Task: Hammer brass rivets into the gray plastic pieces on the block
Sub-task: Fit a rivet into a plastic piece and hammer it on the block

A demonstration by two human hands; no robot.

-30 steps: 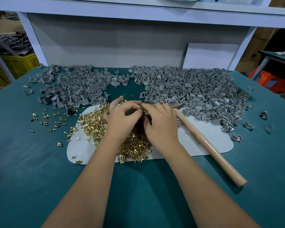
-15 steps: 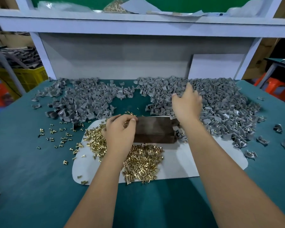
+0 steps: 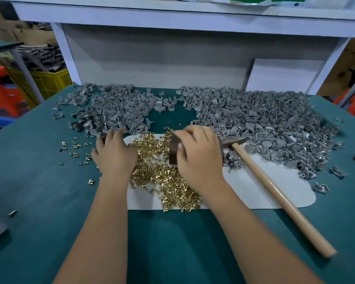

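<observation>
Your right hand lies over the dark block at the middle of the frame, thumb against its near left face and fingers curled over the top, so it holds the block. Your left hand rests palm down at the left edge of the brass rivets, fingers stretched toward the gray pieces; whether it pinches anything you cannot tell from this view.

The rivets lie heaped on a white mat with rounded corners, just left of and below the block, and some lie scattered over the green tabletop toward the left. Gray plastic pieces form two broad heaps across the upper middle of the frame, one on the left and a larger one on the right, with a green gap between them. A hammer lies on the mat to the right of your right hand, its metal head beside the block and its wooden handle running toward the lower right.

Behind the table stands a gray back panel under a white shelf. At the upper left you see a yellow crate and an orange stool; another orange shape shows at the right edge.
</observation>
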